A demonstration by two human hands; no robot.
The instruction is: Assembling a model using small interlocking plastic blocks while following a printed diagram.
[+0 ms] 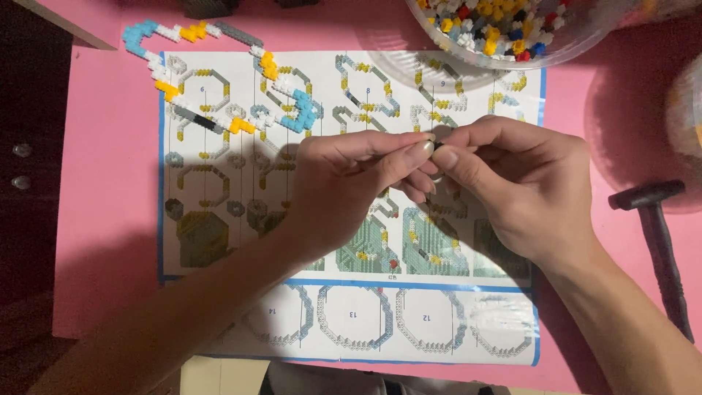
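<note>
Already one brick chain [219, 88] lies built; left hand [344, 183] and right hand [519, 190] pinch a tiny piece [436, 146], bowl [504, 36] full.

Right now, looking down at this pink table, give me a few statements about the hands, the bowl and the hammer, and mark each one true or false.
1. Both hands meet over the printed instruction sheet, left hand and right hand pinching a tiny dark piece between their fingertips. True.
2. The clear plastic bowl of small coloured bricks sits at the bottom left corner. False: it is at the top, right of centre.
3. The small black hammer lies on the pink table, right of the sheet. True.
4. The right hand grips the hammer. False: the hammer lies untouched.
5. The blue, white and yellow brick chain lies across the sheet's upper left. True.
</note>
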